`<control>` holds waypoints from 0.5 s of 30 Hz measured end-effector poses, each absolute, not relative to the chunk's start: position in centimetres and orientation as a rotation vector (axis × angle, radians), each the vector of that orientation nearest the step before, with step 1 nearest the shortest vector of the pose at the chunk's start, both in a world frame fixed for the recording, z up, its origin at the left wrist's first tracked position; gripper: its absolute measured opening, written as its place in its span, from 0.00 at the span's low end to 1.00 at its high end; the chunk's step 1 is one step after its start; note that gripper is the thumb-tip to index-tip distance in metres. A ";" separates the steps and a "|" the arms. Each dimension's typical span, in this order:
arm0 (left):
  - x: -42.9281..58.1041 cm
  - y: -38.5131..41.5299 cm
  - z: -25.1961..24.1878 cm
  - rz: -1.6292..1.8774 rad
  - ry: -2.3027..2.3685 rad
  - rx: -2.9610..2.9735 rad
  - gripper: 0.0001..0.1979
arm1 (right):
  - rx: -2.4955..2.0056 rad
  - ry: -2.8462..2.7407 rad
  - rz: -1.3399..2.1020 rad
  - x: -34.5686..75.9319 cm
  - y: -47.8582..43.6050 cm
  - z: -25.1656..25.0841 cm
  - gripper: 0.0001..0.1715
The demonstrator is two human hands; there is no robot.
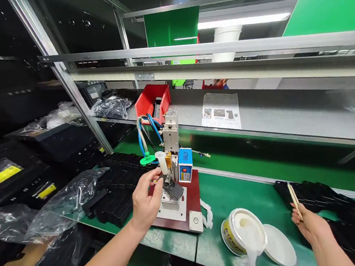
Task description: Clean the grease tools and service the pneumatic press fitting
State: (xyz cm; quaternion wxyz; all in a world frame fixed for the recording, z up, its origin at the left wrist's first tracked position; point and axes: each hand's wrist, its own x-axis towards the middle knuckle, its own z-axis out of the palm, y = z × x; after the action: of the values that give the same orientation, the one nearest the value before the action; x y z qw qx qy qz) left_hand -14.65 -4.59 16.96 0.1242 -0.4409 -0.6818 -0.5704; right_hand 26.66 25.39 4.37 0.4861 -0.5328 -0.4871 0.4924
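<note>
My left hand point(146, 199) pinches the edge of a small dark part point(173, 187) with a rounded end and a flat ribbed end, in the fixture of a bench press point(171, 137). Just above those fingers is a white plastic syringe barrel point(162, 163) with a green cap point(147, 158) beside it. My right hand point(310, 221) is closed around light wooden sticks point(294, 199), upper ends pointing up, over the black trays at the right. Between my hands stands an open tub point(243, 232) of whitish paste with plastic film over its rim.
A white lid point(279, 244) lies beside the tub. A blue control box point(185, 165) stands by the press. Black trays point(320, 197) lie at right and left. A red bin point(153, 102) and printed sheet point(220, 111) sit on the shelf, and plastic bags point(68, 199) at left.
</note>
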 end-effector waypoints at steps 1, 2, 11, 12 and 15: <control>-14.7 -4.2 17.5 -1.702 -2.005 -1.270 0.17 | -1.325 -1.114 1.266 26.2 24.2 5.8 0.12; -14.7 -3.9 17.9 -1.739 -2.037 -1.260 0.19 | -1.315 -1.071 1.353 25.7 22.9 7.3 0.14; -15.8 -2.6 20.4 -1.889 -2.251 -1.286 0.25 | -0.989 -1.610 1.443 18.5 11.4 20.6 0.18; -15.9 -2.6 20.5 -1.897 -2.241 -1.294 0.24 | -0.978 -1.675 1.397 17.8 10.8 21.6 0.19; -16.5 -2.5 20.5 -1.911 -2.196 -1.377 0.20 | -1.002 -1.819 1.205 15.6 9.5 24.3 0.24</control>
State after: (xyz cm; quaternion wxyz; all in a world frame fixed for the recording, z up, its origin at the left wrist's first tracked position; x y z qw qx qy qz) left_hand -16.47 -2.50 20.52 -0.0394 -0.4274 -0.6812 -0.5931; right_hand 15.57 9.53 24.27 0.3616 -0.3890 -0.7063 0.4680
